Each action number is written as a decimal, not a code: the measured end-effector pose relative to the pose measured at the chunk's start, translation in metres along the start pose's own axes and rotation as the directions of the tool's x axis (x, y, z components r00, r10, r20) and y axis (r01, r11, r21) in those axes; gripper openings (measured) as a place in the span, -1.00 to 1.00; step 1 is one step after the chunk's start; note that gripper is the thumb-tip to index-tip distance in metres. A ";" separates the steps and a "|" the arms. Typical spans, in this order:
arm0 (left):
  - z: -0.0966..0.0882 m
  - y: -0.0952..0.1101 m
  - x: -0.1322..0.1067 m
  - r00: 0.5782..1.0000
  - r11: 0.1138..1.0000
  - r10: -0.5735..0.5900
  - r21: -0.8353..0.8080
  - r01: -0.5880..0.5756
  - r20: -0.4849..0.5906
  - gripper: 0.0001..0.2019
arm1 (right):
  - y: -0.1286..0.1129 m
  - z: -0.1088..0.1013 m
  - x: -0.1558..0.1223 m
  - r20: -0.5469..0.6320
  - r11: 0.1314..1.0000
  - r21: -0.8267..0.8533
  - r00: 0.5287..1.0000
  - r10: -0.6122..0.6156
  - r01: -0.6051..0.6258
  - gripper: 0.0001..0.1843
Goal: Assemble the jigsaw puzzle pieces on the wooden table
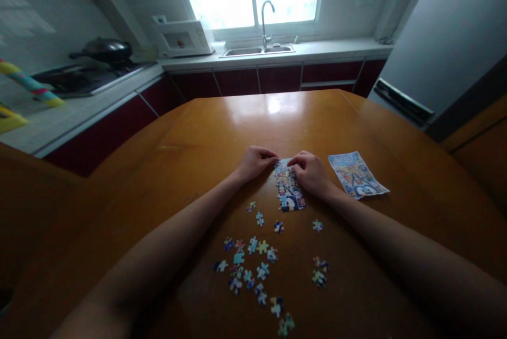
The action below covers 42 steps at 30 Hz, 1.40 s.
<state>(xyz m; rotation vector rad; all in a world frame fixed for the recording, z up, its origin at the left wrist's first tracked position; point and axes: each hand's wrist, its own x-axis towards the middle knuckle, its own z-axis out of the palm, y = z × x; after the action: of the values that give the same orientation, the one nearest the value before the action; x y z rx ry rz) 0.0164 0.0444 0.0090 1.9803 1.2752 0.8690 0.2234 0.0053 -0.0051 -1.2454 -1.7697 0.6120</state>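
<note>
A partly joined jigsaw puzzle (285,186) lies on the wooden table, with an uneven left side and a dark blue figure at its near end. At its far left corner, my left hand (256,162) is closed, thumb and fingertips pinched on the edge. My right hand (311,172) covers the far right part, its fingers curled and the fingertips pressed on the puzzle. Whether either hand also has a single loose piece in it is hidden. Nearer to me lie several loose puzzle pieces (262,270), and one piece (317,225) sits apart below my right wrist.
A creased printed picture sheet (358,175) lies right of my right hand. Beyond the wooden table (206,133) are a counter with a sink (257,51), a microwave (186,38), and a stove with a dark pan (105,49). A fridge (443,38) stands at the right.
</note>
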 end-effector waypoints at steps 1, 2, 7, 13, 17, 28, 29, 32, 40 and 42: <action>0.000 -0.001 0.000 1.000 1.000 -0.002 0.002 0.002 0.002 -0.84 | 0.000 0.000 0.000 0.002 1.000 -0.001 1.000 -0.001 0.001 -0.74; 0.001 -0.001 0.000 1.000 1.000 -0.004 0.007 0.004 0.000 -0.84 | -0.001 0.000 0.000 0.004 1.000 -0.001 1.000 -0.002 0.002 -0.74; 0.002 -0.003 0.002 0.999 0.991 0.046 0.126 -0.042 -0.028 -0.88 | -0.001 -0.001 0.000 0.016 1.000 -0.015 1.000 0.000 0.000 -0.73; 0.003 -0.004 0.001 0.996 0.978 0.088 0.194 -0.080 -0.031 -0.90 | 0.000 -0.001 0.000 0.024 1.000 -0.026 1.000 -0.012 0.012 -0.74; 0.004 -0.005 0.001 0.995 0.979 0.094 0.183 -0.086 -0.032 -0.91 | 0.000 -0.001 0.000 0.022 1.000 -0.027 1.000 -0.014 0.015 -0.74; 0.001 -0.004 0.002 0.984 0.994 0.018 0.109 0.002 -0.180 -0.85 | 0.000 -0.001 0.000 0.027 1.000 -0.029 1.000 -0.002 0.003 -0.74; 0.000 -0.005 0.002 0.978 0.996 0.007 0.092 0.012 -0.208 -0.83 | -0.001 -0.001 0.000 0.029 1.000 -0.030 1.000 0.003 -0.003 -0.74; -0.004 -0.010 -0.001 0.980 0.992 0.087 0.109 -0.068 -0.179 -0.73 | -0.001 -0.002 0.000 0.032 1.000 -0.026 0.999 0.005 -0.004 -0.74; -0.002 -0.014 -0.008 0.916 0.847 0.399 0.371 -0.381 0.031 -0.73 | 0.000 -0.001 -0.001 0.026 1.000 -0.022 1.000 -0.002 0.003 -0.75; -0.001 -0.013 -0.008 0.911 0.826 0.411 0.409 -0.388 0.034 -0.74 | 0.000 -0.001 -0.001 0.024 1.000 -0.025 1.000 -0.005 0.006 -0.75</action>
<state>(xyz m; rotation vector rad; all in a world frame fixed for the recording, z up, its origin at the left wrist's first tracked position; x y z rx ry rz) 0.0060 0.0413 -0.0017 2.6444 1.1556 0.9081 0.2244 0.0042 -0.0049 -1.2545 -1.8049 0.6062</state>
